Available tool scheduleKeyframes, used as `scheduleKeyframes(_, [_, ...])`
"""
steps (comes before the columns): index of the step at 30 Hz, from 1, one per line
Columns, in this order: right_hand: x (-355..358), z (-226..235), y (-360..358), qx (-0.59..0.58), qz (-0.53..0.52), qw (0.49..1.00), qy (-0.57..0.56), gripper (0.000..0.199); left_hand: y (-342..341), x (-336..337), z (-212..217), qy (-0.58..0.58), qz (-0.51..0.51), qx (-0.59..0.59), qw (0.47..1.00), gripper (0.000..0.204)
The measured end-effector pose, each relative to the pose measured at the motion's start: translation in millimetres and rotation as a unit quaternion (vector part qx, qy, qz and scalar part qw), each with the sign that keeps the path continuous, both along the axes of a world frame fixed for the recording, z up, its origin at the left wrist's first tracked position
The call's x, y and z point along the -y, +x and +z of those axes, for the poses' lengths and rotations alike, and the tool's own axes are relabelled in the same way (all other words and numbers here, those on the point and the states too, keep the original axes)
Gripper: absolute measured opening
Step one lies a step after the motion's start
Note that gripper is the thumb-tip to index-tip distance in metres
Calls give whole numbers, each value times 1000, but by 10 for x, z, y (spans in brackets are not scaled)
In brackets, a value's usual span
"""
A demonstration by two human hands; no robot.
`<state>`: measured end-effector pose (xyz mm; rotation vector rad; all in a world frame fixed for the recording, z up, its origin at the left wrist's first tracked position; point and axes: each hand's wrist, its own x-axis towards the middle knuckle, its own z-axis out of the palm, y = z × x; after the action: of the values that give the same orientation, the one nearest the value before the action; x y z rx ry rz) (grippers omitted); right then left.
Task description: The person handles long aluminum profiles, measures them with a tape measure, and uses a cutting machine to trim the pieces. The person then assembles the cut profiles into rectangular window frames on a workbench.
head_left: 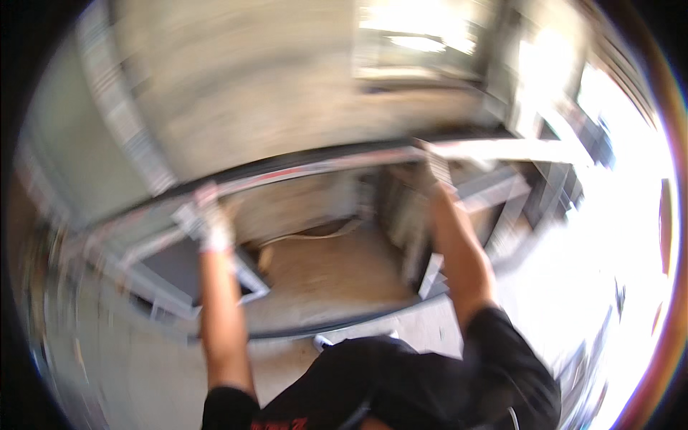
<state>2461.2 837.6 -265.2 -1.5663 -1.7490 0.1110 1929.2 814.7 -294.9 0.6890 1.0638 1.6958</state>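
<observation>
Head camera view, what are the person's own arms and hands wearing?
Both forearms are bare below short black sleeves of a black top with a bit of red print at the lower edge. The left hand and right hand seem to wear light, greyish work gloves, though motion blur hides detail.

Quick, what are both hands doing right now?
Left hand: gloved, closed on the long frame bar.
Right hand: gloved, up at the same bar; too blurred to tell its grip.

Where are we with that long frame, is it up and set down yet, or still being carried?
Lifted: the long frame is raised at arm's length. In hand: the left hand and right hand, both gloved, grip its lower edge. Left: it is not set down. The picture is too blurred to show any resting place.
</observation>
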Motion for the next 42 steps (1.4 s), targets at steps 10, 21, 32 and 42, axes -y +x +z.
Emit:
scheduleKeyframes(10, [197, -64, -114, -781, 54, 592, -191, 53, -267, -250, -199, -65, 15, 18, 998, 92])
scheduleKeyframes(21, [-161, -274, -318, -775, 94, 588, -213, 63, -527, -493, -326, -85, 22, 14, 996, 82])
scheduleKeyframes(32, [-244, -514, -372, -749, 92, 626, -196, 66, -463, -400, -261, -87, 15, 50, 995, 89])
scheduleKeyframes(42, [946, -1816, -238, -565, 233, 728, -312, 43, -574, 761, -1267, -80, -100, -82, 988, 51])
